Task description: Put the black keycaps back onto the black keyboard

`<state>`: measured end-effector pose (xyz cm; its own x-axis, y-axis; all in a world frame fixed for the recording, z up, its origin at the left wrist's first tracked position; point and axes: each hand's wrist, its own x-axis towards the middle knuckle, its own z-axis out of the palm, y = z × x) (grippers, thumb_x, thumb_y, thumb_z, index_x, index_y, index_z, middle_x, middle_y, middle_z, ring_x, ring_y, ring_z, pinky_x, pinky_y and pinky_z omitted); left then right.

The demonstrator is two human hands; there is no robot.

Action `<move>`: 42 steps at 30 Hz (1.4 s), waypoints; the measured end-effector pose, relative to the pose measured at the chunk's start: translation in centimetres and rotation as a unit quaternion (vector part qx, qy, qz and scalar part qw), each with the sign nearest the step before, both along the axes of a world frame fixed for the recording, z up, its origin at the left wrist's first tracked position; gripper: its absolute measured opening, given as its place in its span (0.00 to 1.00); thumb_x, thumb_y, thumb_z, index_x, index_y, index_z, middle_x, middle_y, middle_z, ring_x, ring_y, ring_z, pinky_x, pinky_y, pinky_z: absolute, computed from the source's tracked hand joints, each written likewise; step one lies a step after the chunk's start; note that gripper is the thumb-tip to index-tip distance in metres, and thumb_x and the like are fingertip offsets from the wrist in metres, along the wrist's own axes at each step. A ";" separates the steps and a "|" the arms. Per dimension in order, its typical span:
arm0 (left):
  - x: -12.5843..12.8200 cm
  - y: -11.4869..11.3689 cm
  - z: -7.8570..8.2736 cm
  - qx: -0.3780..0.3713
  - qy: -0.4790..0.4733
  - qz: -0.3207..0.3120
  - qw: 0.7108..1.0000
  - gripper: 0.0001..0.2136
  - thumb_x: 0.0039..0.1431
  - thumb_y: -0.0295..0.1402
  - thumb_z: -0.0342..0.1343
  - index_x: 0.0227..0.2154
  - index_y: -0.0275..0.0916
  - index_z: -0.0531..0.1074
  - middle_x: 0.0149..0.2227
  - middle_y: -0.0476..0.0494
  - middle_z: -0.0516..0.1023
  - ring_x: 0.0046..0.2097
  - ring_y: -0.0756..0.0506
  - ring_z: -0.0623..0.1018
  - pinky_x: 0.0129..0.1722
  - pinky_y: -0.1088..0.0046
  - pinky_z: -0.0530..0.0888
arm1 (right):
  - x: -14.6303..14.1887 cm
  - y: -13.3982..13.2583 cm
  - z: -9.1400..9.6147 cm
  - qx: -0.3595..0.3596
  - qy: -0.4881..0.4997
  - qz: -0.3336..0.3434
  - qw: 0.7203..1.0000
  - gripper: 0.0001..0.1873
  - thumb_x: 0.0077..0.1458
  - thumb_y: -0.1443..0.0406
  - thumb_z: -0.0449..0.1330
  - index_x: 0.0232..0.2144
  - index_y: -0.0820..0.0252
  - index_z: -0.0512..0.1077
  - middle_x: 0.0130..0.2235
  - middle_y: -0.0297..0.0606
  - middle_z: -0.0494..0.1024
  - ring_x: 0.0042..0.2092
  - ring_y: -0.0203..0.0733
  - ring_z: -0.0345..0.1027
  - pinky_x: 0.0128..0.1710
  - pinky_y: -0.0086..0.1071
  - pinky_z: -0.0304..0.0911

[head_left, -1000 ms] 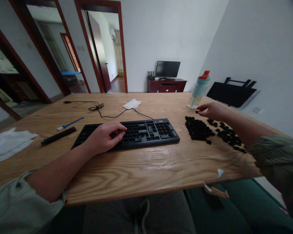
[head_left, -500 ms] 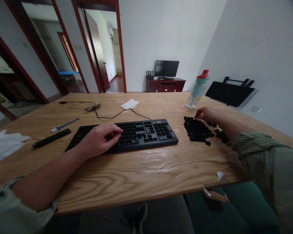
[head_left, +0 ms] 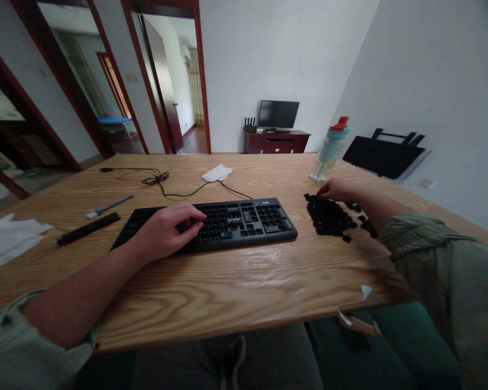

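A black keyboard (head_left: 244,219) lies in the middle of the wooden table (head_left: 228,281). My left hand (head_left: 166,232) rests on its left half, fingers curled down onto the keys. To the right of the keyboard lies a pile of loose black keycaps (head_left: 329,215). My right hand (head_left: 337,189) is at the far edge of that pile, fingers bent and pinched down onto the keycaps. What the fingertips hold is hidden.
A teal bottle with an orange cap (head_left: 330,149) stands behind the keycaps. A black bar (head_left: 88,228) and a blue brush (head_left: 109,206) lie left of the keyboard. White paper (head_left: 8,241) sits at the far left, a tissue (head_left: 217,173) and cable (head_left: 162,181) farther back.
My right hand has drawn left from beyond the pile to its far edge and lowered onto the keycaps. My left hand has stayed on the keyboard.
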<state>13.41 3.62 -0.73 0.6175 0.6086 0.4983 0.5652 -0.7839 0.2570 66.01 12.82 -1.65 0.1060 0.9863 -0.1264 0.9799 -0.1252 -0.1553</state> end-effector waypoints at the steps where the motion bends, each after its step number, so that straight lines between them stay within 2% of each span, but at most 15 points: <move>1: -0.1 0.0 0.0 0.001 -0.001 0.000 1.000 0.09 0.63 0.36 0.55 0.40 0.39 0.76 0.39 0.44 0.81 0.34 0.48 0.77 0.37 0.73 0.73 | -0.1 0.1 0.1 0.001 0.000 -0.001 1.000 0.06 0.51 0.67 0.63 0.30 0.57 0.82 0.32 0.41 0.82 0.36 0.45 0.74 0.41 0.38 0.68; 4: -0.2 0.0 0.0 0.004 -0.003 -0.001 1.000 0.09 0.63 0.35 0.55 0.41 0.39 0.76 0.39 0.45 0.80 0.34 0.49 0.77 0.37 0.73 0.73 | -1.0 -0.3 0.7 0.028 0.049 -0.019 0.998 0.06 0.50 0.63 0.64 0.31 0.57 0.81 0.29 0.39 0.80 0.32 0.42 0.70 0.34 0.35 0.66; 7: -0.1 0.0 0.0 0.006 -0.012 -0.007 1.000 0.08 0.62 0.34 0.55 0.41 0.39 0.76 0.39 0.46 0.80 0.34 0.49 0.76 0.36 0.74 0.73 | -3.6 -2.1 1.9 0.051 0.246 -0.029 0.968 0.12 0.51 0.57 0.65 0.35 0.57 0.79 0.33 0.40 0.79 0.26 0.35 0.61 0.24 0.29 0.58; 10: 0.9 -0.2 0.0 0.003 -0.033 -0.017 0.999 0.07 0.62 0.33 0.55 0.40 0.39 0.75 0.36 0.46 0.79 0.33 0.50 0.76 0.35 0.75 0.72 | -8.5 -5.0 3.0 0.013 0.519 0.055 0.853 0.14 0.51 0.55 0.67 0.36 0.58 0.76 0.42 0.42 0.79 0.24 0.29 0.51 0.20 0.27 0.50; 12: 2.0 -0.5 0.2 0.001 -0.053 -0.030 0.998 0.07 0.62 0.32 0.56 0.40 0.39 0.75 0.36 0.47 0.79 0.32 0.51 0.75 0.34 0.75 0.72 | -12.6 -6.9 3.4 -0.040 0.621 0.120 0.774 0.13 0.51 0.59 0.68 0.35 0.61 0.75 0.39 0.41 0.78 0.24 0.28 0.47 0.20 0.26 0.46; 14: 3.4 -1.1 0.4 0.004 -0.083 -0.046 0.996 0.08 0.61 0.31 0.56 0.42 0.39 0.75 0.36 0.47 0.79 0.31 0.52 0.74 0.33 0.76 0.71 | -16.5 -8.4 3.4 -0.100 0.671 0.177 0.713 0.12 0.53 0.60 0.67 0.35 0.63 0.75 0.32 0.37 0.74 0.24 0.27 0.46 0.20 0.25 0.45; 16: 4.7 -1.7 0.6 0.009 -0.112 -0.063 0.992 0.12 0.61 0.31 0.58 0.47 0.39 0.74 0.37 0.47 0.79 0.30 0.52 0.73 0.33 0.76 0.72 | -19.7 -9.4 3.0 -0.149 0.693 0.218 0.671 0.12 0.54 0.60 0.67 0.35 0.63 0.74 0.29 0.34 0.71 0.24 0.27 0.47 0.21 0.24 0.45; 19: 6.0 -2.3 0.7 0.013 -0.149 -0.089 0.985 0.19 0.60 0.31 0.59 0.55 0.40 0.71 0.38 0.46 0.79 0.29 0.53 0.72 0.33 0.76 0.72 | -22.9 -10.1 2.2 -0.200 0.706 0.245 0.634 0.11 0.54 0.60 0.66 0.35 0.63 0.74 0.27 0.31 0.68 0.24 0.28 0.48 0.21 0.24 0.44; 22: 6.4 -2.5 0.5 0.021 -0.149 -0.113 0.982 0.19 0.61 0.31 0.58 0.56 0.41 0.72 0.38 0.45 0.79 0.31 0.51 0.74 0.36 0.74 0.74 | -24.0 -10.1 1.4 -0.222 0.707 0.252 0.623 0.12 0.55 0.59 0.66 0.36 0.62 0.74 0.26 0.31 0.67 0.23 0.28 0.48 0.21 0.24 0.43; 26: 6.5 -2.2 0.2 0.031 -0.130 -0.123 0.983 0.14 0.63 0.29 0.56 0.51 0.41 0.76 0.36 0.44 0.79 0.37 0.48 0.77 0.40 0.72 0.75 | -24.0 -9.9 0.4 -0.224 0.704 0.238 0.631 0.14 0.54 0.57 0.67 0.34 0.62 0.73 0.27 0.33 0.70 0.23 0.28 0.49 0.21 0.24 0.43; 31: 6.4 -2.0 0.0 0.041 -0.129 -0.102 0.986 0.10 0.62 0.31 0.59 0.45 0.40 0.77 0.37 0.45 0.79 0.36 0.49 0.77 0.38 0.73 0.74 | -23.7 -9.8 0.3 -0.197 0.665 0.236 0.681 0.18 0.57 0.51 0.64 0.31 0.62 0.73 0.27 0.33 0.70 0.23 0.28 0.51 0.20 0.25 0.45; 33: 6.3 -2.1 0.1 0.046 -0.139 -0.076 0.986 0.08 0.60 0.32 0.61 0.43 0.39 0.77 0.36 0.46 0.79 0.33 0.50 0.75 0.36 0.73 0.73 | -23.0 -9.9 1.2 -0.150 0.642 0.231 0.715 0.19 0.57 0.51 0.63 0.33 0.63 0.74 0.31 0.37 0.74 0.24 0.29 0.54 0.20 0.26 0.47; 36: 6.1 -2.2 0.1 0.052 -0.157 -0.028 0.986 0.09 0.59 0.35 0.63 0.41 0.38 0.76 0.35 0.47 0.78 0.30 0.51 0.73 0.34 0.74 0.72 | -20.9 -10.3 3.1 -0.011 0.624 0.202 0.755 0.16 0.57 0.54 0.63 0.38 0.61 0.75 0.34 0.38 0.75 0.24 0.30 0.55 0.20 0.27 0.48; 39: 6.1 -2.1 0.1 0.045 -0.174 0.010 0.984 0.11 0.58 0.38 0.64 0.40 0.39 0.76 0.34 0.48 0.78 0.29 0.52 0.72 0.32 0.75 0.71 | -18.4 -10.6 4.5 0.117 0.630 0.158 0.751 0.12 0.56 0.57 0.62 0.39 0.57 0.74 0.32 0.35 0.74 0.23 0.30 0.51 0.20 0.28 0.46; 42: 6.3 -1.9 -0.1 0.034 -0.179 0.020 0.983 0.11 0.58 0.38 0.64 0.40 0.39 0.76 0.33 0.49 0.78 0.29 0.52 0.71 0.31 0.75 0.70 | -17.1 -10.6 4.7 0.150 0.635 0.132 0.746 0.10 0.54 0.57 0.63 0.36 0.55 0.74 0.30 0.33 0.72 0.22 0.29 0.49 0.19 0.28 0.44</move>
